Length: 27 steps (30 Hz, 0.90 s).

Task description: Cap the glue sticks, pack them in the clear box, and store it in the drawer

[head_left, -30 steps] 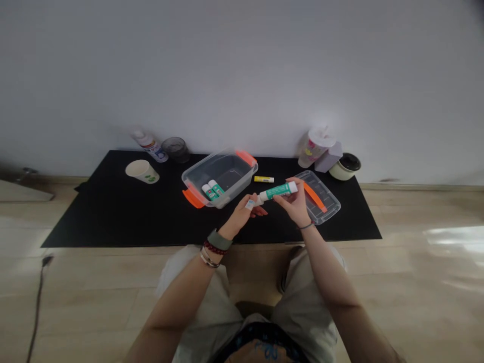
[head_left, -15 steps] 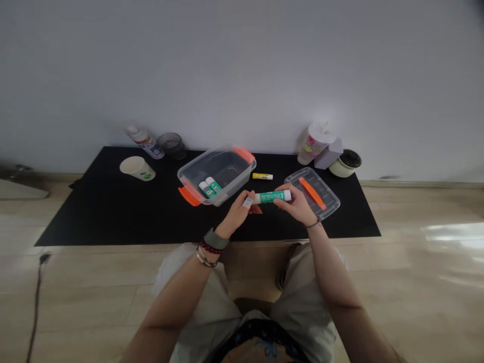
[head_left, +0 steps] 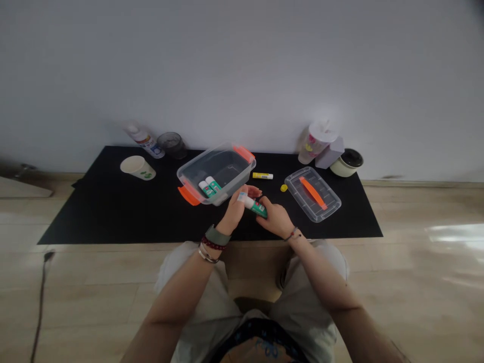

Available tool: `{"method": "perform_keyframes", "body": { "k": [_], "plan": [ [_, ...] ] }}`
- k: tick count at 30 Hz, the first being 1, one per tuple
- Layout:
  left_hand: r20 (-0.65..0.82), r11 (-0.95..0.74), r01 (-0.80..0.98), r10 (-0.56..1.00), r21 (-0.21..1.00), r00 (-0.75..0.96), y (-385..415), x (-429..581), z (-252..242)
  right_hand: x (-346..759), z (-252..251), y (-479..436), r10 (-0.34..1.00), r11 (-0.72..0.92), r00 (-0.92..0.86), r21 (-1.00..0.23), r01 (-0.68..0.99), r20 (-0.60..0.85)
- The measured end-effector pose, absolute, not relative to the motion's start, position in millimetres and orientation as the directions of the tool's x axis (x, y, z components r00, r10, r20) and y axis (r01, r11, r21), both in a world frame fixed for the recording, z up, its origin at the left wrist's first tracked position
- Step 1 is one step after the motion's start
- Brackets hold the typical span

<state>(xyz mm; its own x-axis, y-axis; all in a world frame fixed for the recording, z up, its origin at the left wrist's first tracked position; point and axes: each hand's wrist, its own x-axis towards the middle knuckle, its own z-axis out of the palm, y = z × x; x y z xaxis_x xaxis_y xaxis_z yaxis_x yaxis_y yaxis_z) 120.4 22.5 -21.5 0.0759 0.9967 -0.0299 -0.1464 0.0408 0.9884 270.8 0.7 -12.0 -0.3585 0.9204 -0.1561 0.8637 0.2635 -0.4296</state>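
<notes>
My right hand point(head_left: 278, 221) is wrapped round the body of a green-and-white glue stick point(head_left: 254, 205), which points up and left. My left hand point(head_left: 238, 206) pinches its white cap end with the fingertips. Both hands hover over the black mat point(head_left: 113, 212), just in front of a clear bin with orange handles point(head_left: 215, 174). Two more green glue sticks point(head_left: 209, 187) lie inside the bin. A yellow glue stick point(head_left: 262, 176) and a small yellow cap point(head_left: 283, 188) lie on the mat to the right of the bin.
The bin's clear lid with an orange strip point(head_left: 313, 194) lies to the right. Along the wall stand a paper cup point(head_left: 136, 167), a white bottle point(head_left: 143, 139), a dark glass jar point(head_left: 172, 144), a lidded drink cup point(head_left: 314, 142), a lilac box point(head_left: 328, 153) and a cream pot point(head_left: 346, 164).
Both hands have come down and to the left with the glue stick, which has swung from lying level to pointing up-left. The small yellow cap now shows on the mat.
</notes>
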Motion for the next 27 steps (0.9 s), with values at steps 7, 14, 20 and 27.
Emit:
{"method": "perform_keyframes", "body": {
  "k": [7, 14, 20, 27],
  "plan": [
    [0.032, -0.028, -0.027, 0.987, 0.999, 0.157, 19.7, 124.2, -19.5, 248.7, -8.7, -8.2, 0.952, 0.092, -0.166, -0.279, 0.956, -0.255],
    [0.095, -0.129, 0.098, 0.952, 0.987, 0.291, 27.1, 113.0, -9.8, 243.5, -3.7, -6.9, 0.958, 0.058, -0.141, -0.313, 0.948, -0.250],
    [0.133, -0.175, 0.080, 0.916, 0.981, 0.379, 30.7, 112.1, -5.5, 247.0, -7.9, -2.7, 0.969, 0.042, -0.167, -0.547, 0.836, -0.180],
    [0.063, -0.110, 0.083, 0.896, 0.990, 0.440, 29.4, 106.3, 1.3, 258.7, -18.4, -0.8, 0.688, -0.443, -0.568, -0.881, 0.165, -0.452]
  ]
}}
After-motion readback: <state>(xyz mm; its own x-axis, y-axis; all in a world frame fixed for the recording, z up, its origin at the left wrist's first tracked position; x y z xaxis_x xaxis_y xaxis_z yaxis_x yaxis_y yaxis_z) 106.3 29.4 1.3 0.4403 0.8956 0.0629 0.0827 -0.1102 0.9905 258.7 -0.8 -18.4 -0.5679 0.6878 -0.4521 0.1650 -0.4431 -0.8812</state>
